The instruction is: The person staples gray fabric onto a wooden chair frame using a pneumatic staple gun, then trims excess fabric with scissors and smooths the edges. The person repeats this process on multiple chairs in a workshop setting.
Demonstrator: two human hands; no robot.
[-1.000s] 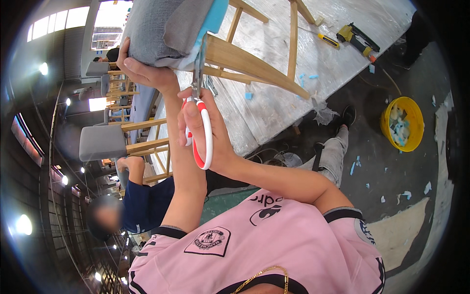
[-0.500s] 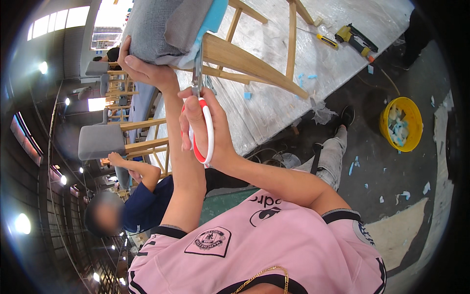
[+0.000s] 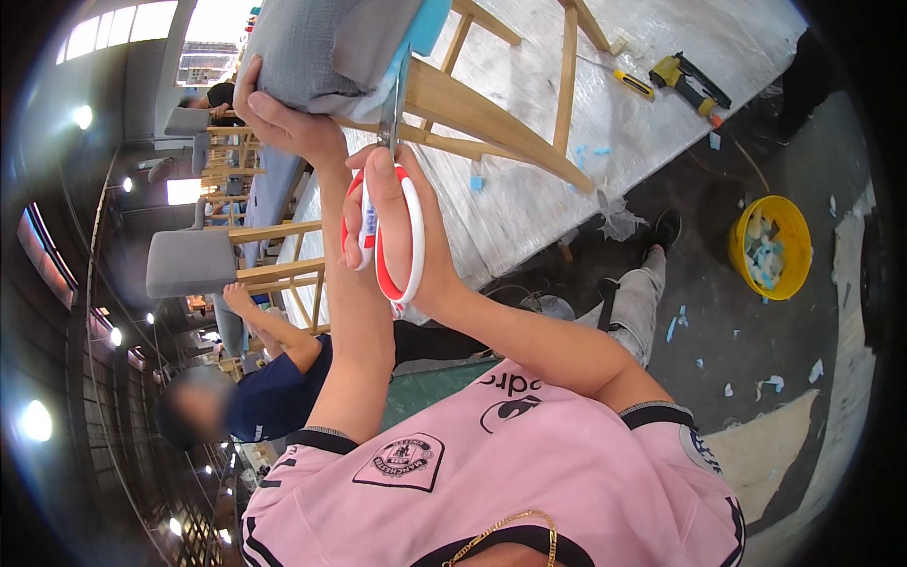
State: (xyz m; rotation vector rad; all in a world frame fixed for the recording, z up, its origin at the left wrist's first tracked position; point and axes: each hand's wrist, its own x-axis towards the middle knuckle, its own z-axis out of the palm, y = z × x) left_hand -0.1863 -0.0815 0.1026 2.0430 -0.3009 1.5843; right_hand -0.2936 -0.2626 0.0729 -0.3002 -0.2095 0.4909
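A grey upholstered chair (image 3: 312,57) lies on its side on the table, its wooden legs pointing right. My left hand (image 3: 288,123) is wrapped round the near edge of its padded seat. In my right hand (image 3: 416,217) are scissors (image 3: 413,250) with red and white handles, thumb and fingers through the loops. Their blades point away from me, along the edge of light blue lining (image 3: 430,28) beside the wooden leg (image 3: 491,123). A loose flap of grey fabric (image 3: 373,42) lies over the seat next to that lining. The blade tips lie against the lining.
The table (image 3: 529,217) is covered in clear plastic sheet. On it lie a yellow cutter (image 3: 633,85), a staple gun (image 3: 690,85) and blue scraps (image 3: 476,183). A yellow bucket (image 3: 803,246) of scraps stands on the floor at right. A co-worker (image 3: 283,387) handles another grey chair (image 3: 189,265) at left.
My right hand and the scissors have moved slightly away from me, and the blades reach farther along the lining. The scissors' handles show wider apart. My left hand keeps its hold.
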